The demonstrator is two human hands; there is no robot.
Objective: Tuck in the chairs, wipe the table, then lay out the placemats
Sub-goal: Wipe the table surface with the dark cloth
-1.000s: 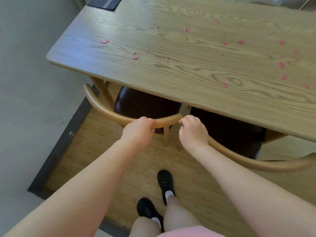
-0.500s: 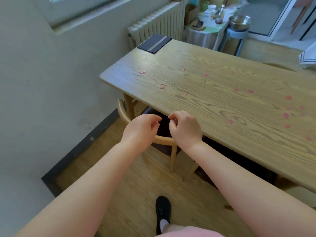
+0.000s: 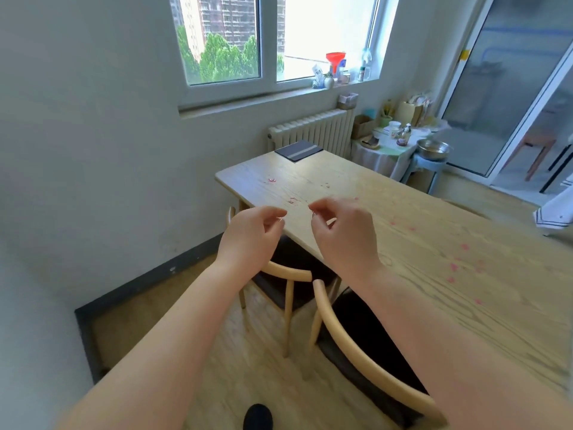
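Head view, looking down along a long light-oak wooden desk (image 3: 418,243) dotted with small pink smears (image 3: 454,267).

Left hand (image 3: 251,240) and right hand (image 3: 344,234) raised side by side above the desk's near-left corner, apart from each other, fingers loosely curled, nothing held, nothing touched.

Two pale bentwood chairs with dark seats below the hands: far chair (image 3: 288,274) pushed in with its seat under the desk edge; near chair (image 3: 366,364) just beside it, curved back rail clear of the desk, seat partly under the top.

Stack of dark grey placemats with a pale stripe (image 3: 298,150) flat on the far-left corner of the desk, well apart from both hands.

White ribbed radiator (image 3: 313,130) against the far wall under the window (image 3: 273,41), just beyond the placemats. Steel bowl on a pale blue stool (image 3: 432,149) at far right, beside a small cloth-covered side table (image 3: 381,153) crowded with bottles and jars. Black shoe (image 3: 257,417) at the bottom edge, on the wooden floor.
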